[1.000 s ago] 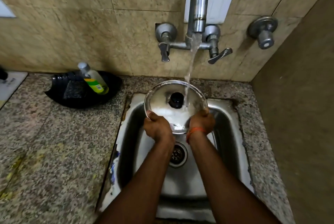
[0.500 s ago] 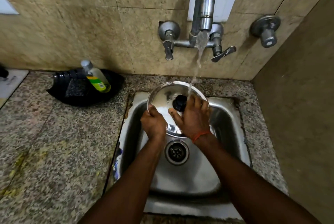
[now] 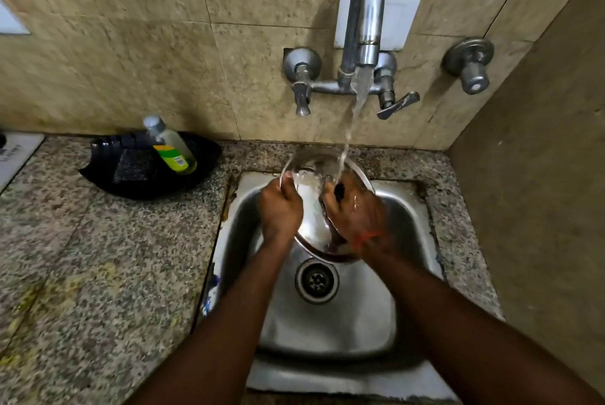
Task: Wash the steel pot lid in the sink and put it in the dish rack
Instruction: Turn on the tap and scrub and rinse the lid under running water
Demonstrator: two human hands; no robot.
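Note:
The round steel pot lid [image 3: 311,201] is held tilted over the steel sink [image 3: 402,224], under running water from the tap [image 3: 363,21]. My left hand [image 3: 280,208] grips the lid's left rim. My right hand [image 3: 355,208] lies flat across the lid's face with fingers spread, covering most of the black knob [image 3: 339,190]. Water lands on my right hand's fingers. No dish rack is in view.
A black tray [image 3: 137,175] with a dish soap bottle [image 3: 172,146] and a dark scrub pad sits on the granite counter [image 3: 98,257] left of the sink. The drain [image 3: 317,280] lies below the lid. A side wall stands close on the right.
My right hand left the lid's right rim and moved onto its face, now sliding over the knob. The left hand keeps its hold on the rim.

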